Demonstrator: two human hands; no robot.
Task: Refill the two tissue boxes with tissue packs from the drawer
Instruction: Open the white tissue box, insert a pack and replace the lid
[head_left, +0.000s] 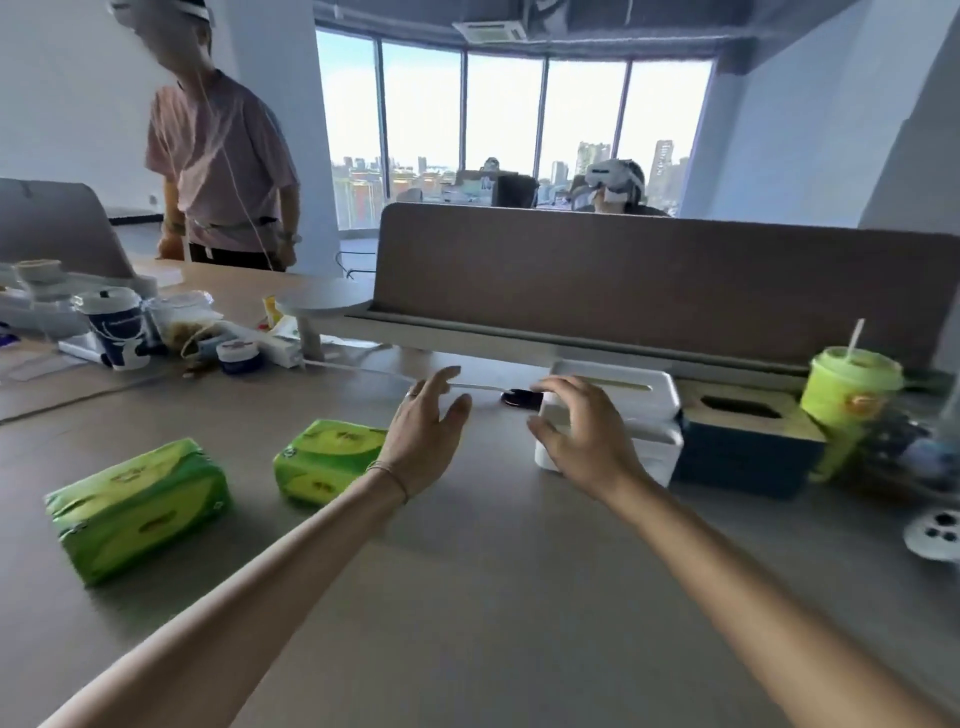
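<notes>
Your right hand (576, 426), fingers spread and holding nothing, hovers at the near-left corner of the white plastic tissue box (628, 410), whose long axis runs left-right along the divider. Your left hand (426, 426), open and empty, is farther off. Both green tissue packs (322, 460) lie leftward on the grey desk (493, 571).

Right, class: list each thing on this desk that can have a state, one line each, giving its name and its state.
left hand: open, empty, above the desk
right hand: open, reaching at the white tissue box
white tissue box: lid on, no tissue showing at the slot
dark tissue box: lid on, opening shows no tissue
near tissue pack: sealed, lying flat
far tissue pack: sealed, lying flat
green cup: upright, lidded, straw in
</notes>
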